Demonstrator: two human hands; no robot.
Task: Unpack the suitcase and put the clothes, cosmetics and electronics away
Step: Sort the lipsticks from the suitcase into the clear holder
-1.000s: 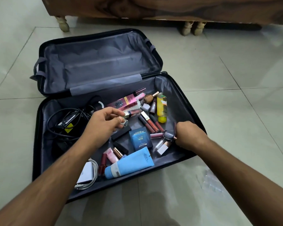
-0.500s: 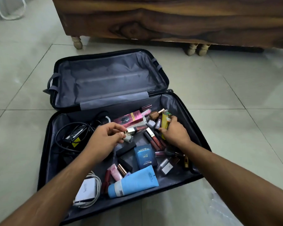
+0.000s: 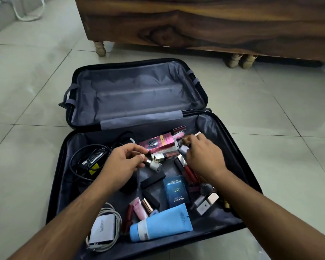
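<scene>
Black hard-shell suitcase (image 3: 64, 166) lies open flat on glossy pale floor tiles (image 3: 26, 81); grey fabric lining inside, lid half w/ loose straps at both sides. Near half holds the clutter: smooth matte blue tube (image 3: 163, 225) w/ white cap at front edge; boxy blue perfume carton (image 3: 175, 192) just behind it; flat pink carton (image 3: 158, 142) toward the hinge; slim red lip-gloss sticks (image 3: 188, 171) btwn carton and right forearm; black rectangular cases near centre. Electronics on the left side: black power brick (image 3: 94, 158) w/ coiled black cable; white charger block (image 3: 101, 228) wrapped in white cord at front-left corner.

Left hand (image 3: 124, 164) hovers over mid-compartment, fingers curled, thumb and fingertips pinching a small glass bottle (image 3: 154, 165) w/ silvery cap; bottle sticks out to the right of the hand, just above a black case. Right hand (image 3: 201, 154) reaches in among cosmetics by the pink carton, fingers bent down, blurred; a small gold-tipped item shows at its fingertips but can't tell if it's gripped. Dark wood-grain furniture (image 3: 195, 25) on turned pale legs stands behind.
</scene>
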